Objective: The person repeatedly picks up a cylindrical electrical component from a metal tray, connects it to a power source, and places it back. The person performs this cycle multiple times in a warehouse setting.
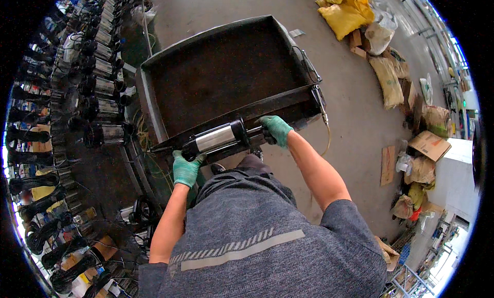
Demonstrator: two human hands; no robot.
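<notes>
A submersible pump (213,137) with a silver cylindrical body and black ends lies tilted across the near side of a dark metal tank (148,100), its right end higher in the picture. My left hand (186,169), in a green glove, is closed around the pump's black left end from below. At the opposite end my right hand (278,130), gloved alike, grips a dark part that sticks out from the pump; its fingertips are partly hidden. The tank's inside looks dark, and I cannot tell what it holds.
Rows of similar silver pumps (105,89) with coiled black cables (40,233) stand along the left. A hose (328,136) hangs from a fitting at the tank's right corner. Yellow sacks (350,17) and cardboard boxes (429,145) lie on the floor at right.
</notes>
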